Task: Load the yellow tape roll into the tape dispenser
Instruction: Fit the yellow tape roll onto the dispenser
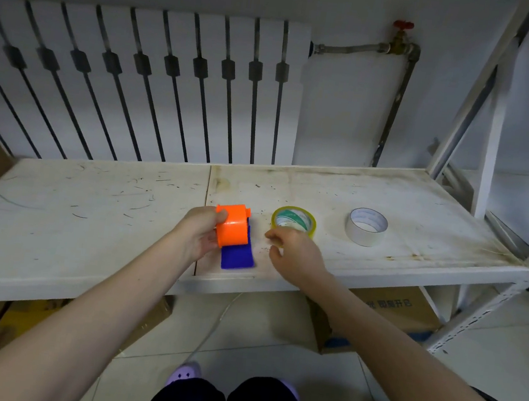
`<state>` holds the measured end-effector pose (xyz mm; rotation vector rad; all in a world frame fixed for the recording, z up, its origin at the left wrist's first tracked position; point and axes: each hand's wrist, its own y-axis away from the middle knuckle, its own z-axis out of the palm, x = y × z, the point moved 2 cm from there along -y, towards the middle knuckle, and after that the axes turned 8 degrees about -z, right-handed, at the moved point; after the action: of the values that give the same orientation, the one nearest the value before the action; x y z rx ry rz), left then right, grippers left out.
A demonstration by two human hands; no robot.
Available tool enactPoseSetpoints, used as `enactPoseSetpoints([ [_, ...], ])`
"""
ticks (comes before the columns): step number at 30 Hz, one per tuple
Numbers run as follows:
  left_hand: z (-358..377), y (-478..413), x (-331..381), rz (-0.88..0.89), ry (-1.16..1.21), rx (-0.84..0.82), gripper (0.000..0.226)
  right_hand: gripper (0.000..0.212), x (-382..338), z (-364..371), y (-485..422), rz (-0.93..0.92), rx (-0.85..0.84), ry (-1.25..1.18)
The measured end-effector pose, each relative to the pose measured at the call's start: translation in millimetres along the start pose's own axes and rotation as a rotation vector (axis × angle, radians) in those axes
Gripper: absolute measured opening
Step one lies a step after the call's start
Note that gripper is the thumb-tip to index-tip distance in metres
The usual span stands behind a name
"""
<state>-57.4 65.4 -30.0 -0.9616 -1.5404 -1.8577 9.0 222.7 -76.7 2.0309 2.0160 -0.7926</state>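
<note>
An orange and blue tape dispenser [234, 233] lies on the white shelf [90, 213] near its front edge. My left hand [198, 234] grips the dispenser's orange body from the left, thumb on top. The yellow tape roll [294, 220] lies flat just right of the dispenser. My right hand [293, 256] hovers at the roll's near edge, fingers loosely curled, fingertips close to or touching the rim; it holds nothing that I can see.
A white tape roll [366, 226] lies flat further right on the shelf. White rack uprights [490, 143] rise at the right. Cardboard boxes [392, 313] sit on the floor under the shelf. A radiator [138, 80] and pipe with red valve [403, 26] line the wall behind.
</note>
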Motion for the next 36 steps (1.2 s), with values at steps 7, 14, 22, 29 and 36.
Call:
enactPoseSetpoints([
  [7, 9, 0, -8, -0.012, -0.018, -0.066, 0.045, 0.048, 29, 0, -14, 0.122, -0.061, 0.307],
  [14, 0, -5, -8, 0.062, -0.271, 0.053, 0.028, 0.027, 36, 2, -15, 0.218, 0.041, 0.064],
  [22, -3, -6, -13, 0.06, -0.369, 0.085, 0.027, 0.015, 14, -21, -8, 0.389, 0.411, -0.791],
  [29, -3, -4, -11, 0.159, -0.363, 0.134, 0.01, 0.022, 3, -18, 1, 0.561, 0.317, -1.054],
  [36, -2, 5, -10, 0.115, -0.218, 0.069, 0.008, 0.023, -6, -6, 0, 0.54, 0.32, -1.033],
])
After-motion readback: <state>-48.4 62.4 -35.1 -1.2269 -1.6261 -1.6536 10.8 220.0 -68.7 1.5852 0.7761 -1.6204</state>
